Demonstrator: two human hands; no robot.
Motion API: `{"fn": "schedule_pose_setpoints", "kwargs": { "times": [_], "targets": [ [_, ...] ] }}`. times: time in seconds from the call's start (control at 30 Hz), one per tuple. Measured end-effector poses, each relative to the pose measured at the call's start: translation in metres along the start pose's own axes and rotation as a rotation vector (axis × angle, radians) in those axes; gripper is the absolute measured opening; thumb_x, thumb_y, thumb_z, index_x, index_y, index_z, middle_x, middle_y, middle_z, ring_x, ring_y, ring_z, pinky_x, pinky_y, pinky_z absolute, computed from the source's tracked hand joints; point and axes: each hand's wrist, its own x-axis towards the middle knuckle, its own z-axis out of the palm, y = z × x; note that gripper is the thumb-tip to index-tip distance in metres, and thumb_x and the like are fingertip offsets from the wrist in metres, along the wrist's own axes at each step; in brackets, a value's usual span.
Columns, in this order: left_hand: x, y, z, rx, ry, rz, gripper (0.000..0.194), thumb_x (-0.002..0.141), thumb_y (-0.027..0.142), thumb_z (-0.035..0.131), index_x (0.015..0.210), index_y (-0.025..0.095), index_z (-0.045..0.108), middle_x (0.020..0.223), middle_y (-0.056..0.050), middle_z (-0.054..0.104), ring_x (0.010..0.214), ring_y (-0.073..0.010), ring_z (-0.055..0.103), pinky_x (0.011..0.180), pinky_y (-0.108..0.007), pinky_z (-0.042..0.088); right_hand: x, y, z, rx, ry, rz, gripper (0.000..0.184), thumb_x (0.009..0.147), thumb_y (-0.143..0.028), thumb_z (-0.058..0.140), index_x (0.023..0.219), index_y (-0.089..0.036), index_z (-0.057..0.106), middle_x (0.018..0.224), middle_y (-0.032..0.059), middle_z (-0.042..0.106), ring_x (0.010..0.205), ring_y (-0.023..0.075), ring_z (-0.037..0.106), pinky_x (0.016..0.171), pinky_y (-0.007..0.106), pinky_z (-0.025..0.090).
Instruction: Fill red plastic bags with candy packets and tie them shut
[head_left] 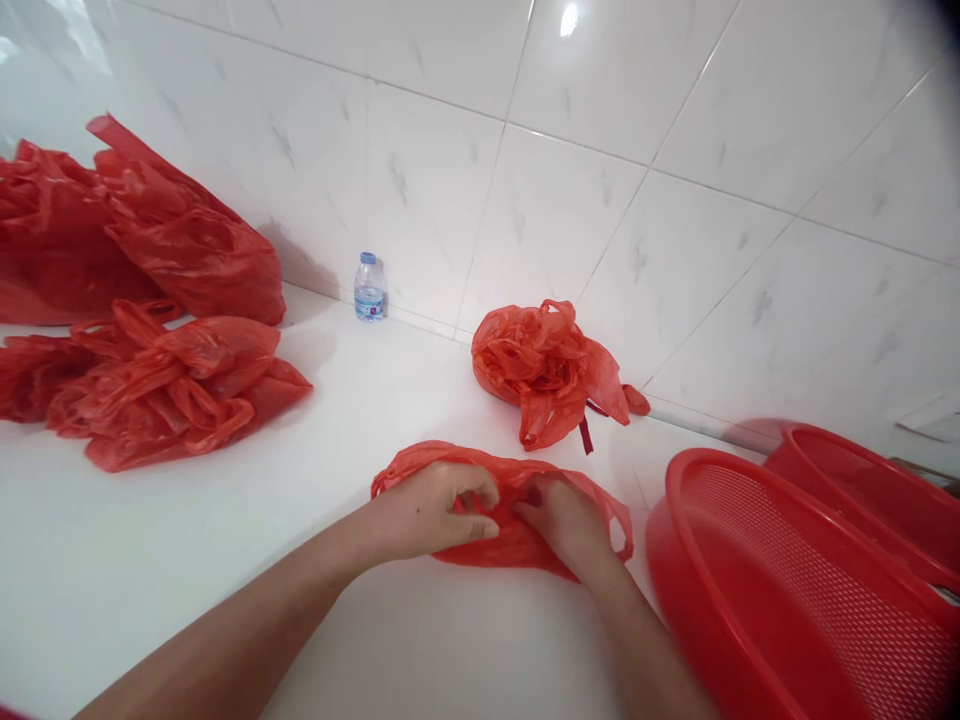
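Marbled tiles [420, 200] back your white worktop [375, 390], where a red bag [514, 545] lies before you. Your left hand [431, 505] curves over it, thumb and fingers apart; whether your right hand [564, 515], against the bag, pinches it, I cannot tell.

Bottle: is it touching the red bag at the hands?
No, the bottle stands by the tiled wall, apart from that red bag.

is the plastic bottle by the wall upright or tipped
Upright: the bottle stands on its base, with its blue cap on top.
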Motion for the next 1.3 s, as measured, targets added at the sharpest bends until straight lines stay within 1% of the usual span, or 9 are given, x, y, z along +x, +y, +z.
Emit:
{"fn": "schedule_pose_setpoints", "kwargs": {
  "times": [0.1, 0.27, 0.4, 0.6, 0.73, 0.87, 1.07, 1.17, 1.3],
  "targets": [
    [0.007, -0.001, 0.004, 0.121, 0.121, 0.006, 0.029, 0.077, 0.026, 0.055, 0.105, 0.028, 0.060, 0.110, 0.001, 0.062, 0.099, -0.0199, 0.058, 0.080, -0.031, 0.048, -0.005, -0.001, -0.003, -0.030, -0.033, -0.106, 0.012, 0.067, -0.024, 0.063, 0.059, -0.018, 0.056, 0.079, 0.0026, 0.061, 0.066, 0.0143, 0.054, 0.055, 0.026, 0.033],
    [0.019, -0.025, 0.001, 0.146, 0.321, -0.108, 0.034, 0.078, 0.031, 0.052, 0.112, 0.027, 0.054, 0.116, -0.002, 0.060, 0.093, -0.0186, 0.060, 0.082, -0.033, 0.049, -0.005, 0.000, -0.005, 0.221, -0.144, -0.068, 0.033, 0.080, -0.051, 0.050, 0.082, -0.021, 0.063, 0.080, 0.0005, 0.062, 0.065, 0.0140, 0.055, 0.057, 0.026, 0.039],
    [0.016, -0.035, 0.003, 0.305, 0.187, -0.071, 0.051, 0.070, 0.034, 0.063, 0.120, 0.026, 0.054, 0.124, -0.005, 0.058, 0.108, -0.0257, 0.056, 0.088, -0.036, 0.046, 0.001, 0.004, 0.000, 0.184, -0.023, -0.050, 0.049, 0.086, -0.050, 0.043, 0.128, -0.025, 0.046, 0.094, 0.0038, 0.064, 0.085, 0.0200, 0.059, 0.071, 0.031, 0.042],
    [0.002, -0.037, 0.012, 0.553, -0.115, -0.085, 0.087, 0.053, 0.015, 0.066, 0.136, 0.030, 0.042, 0.110, -0.009, 0.066, 0.075, -0.0276, 0.066, 0.056, -0.031, 0.046, 0.014, 0.019, 0.009, 0.014, 0.071, -0.003, 0.037, 0.081, -0.043, 0.054, 0.110, -0.022, 0.058, 0.099, 0.0071, 0.065, 0.090, 0.0225, 0.060, 0.074, 0.032, 0.042],
    [0.005, -0.038, 0.006, 0.545, -0.086, -0.052, 0.078, 0.055, 0.019, 0.068, 0.130, 0.033, 0.049, 0.121, -0.006, 0.061, 0.093, -0.0295, 0.064, 0.068, -0.031, 0.049, 0.018, 0.025, 0.012, -0.045, 0.146, 0.000, 0.031, 0.085, -0.038, 0.050, 0.108, -0.020, 0.059, 0.100, 0.0074, 0.066, 0.091, 0.0215, 0.060, 0.077, 0.031, 0.042],
    [0.015, -0.035, -0.001, 0.562, 0.060, -0.056, 0.058, 0.067, 0.047, 0.064, 0.122, 0.031, 0.055, 0.120, -0.005, 0.062, 0.106, -0.0308, 0.058, 0.086, -0.039, 0.046, 0.011, 0.020, 0.011, -0.110, 0.270, -0.058, 0.031, 0.088, -0.036, 0.046, 0.111, -0.018, 0.057, 0.094, 0.0068, 0.068, 0.085, 0.0197, 0.062, 0.074, 0.030, 0.043],
    [0.019, -0.035, -0.007, 0.670, 0.324, -0.052, 0.029, 0.083, 0.046, 0.046, 0.104, 0.032, 0.060, 0.099, 0.003, 0.070, 0.084, -0.0222, 0.065, 0.070, -0.031, 0.049, -0.016, -0.002, 0.007, -0.186, 0.540, -0.406, 0.027, 0.090, -0.024, 0.039, 0.082, -0.018, 0.064, 0.075, 0.0040, 0.064, 0.072, 0.0158, 0.059, 0.066, 0.027, 0.045],
    [0.017, -0.038, -0.010, 0.706, 0.397, -0.016, 0.022, 0.086, 0.042, 0.044, 0.098, 0.032, 0.059, 0.089, 0.006, 0.069, 0.077, -0.0171, 0.064, 0.066, -0.027, 0.047, -0.040, -0.012, 0.000, -0.151, 0.720, -0.535, 0.019, 0.086, -0.019, 0.044, 0.085, -0.020, 0.064, 0.084, 0.0057, 0.063, 0.078, 0.0162, 0.058, 0.068, 0.028, 0.048],
    [0.016, -0.041, -0.009, 0.728, 0.516, 0.159, 0.014, 0.084, 0.037, 0.047, 0.091, 0.032, 0.058, 0.088, 0.008, 0.067, 0.083, -0.0159, 0.062, 0.072, -0.026, 0.047, -0.081, -0.010, -0.021, -0.204, 0.864, -0.435, 0.023, 0.084, -0.019, 0.049, 0.104, -0.024, 0.060, 0.114, 0.0096, 0.055, 0.103, 0.0218, 0.054, 0.084, 0.039, 0.047]
  ]
}}
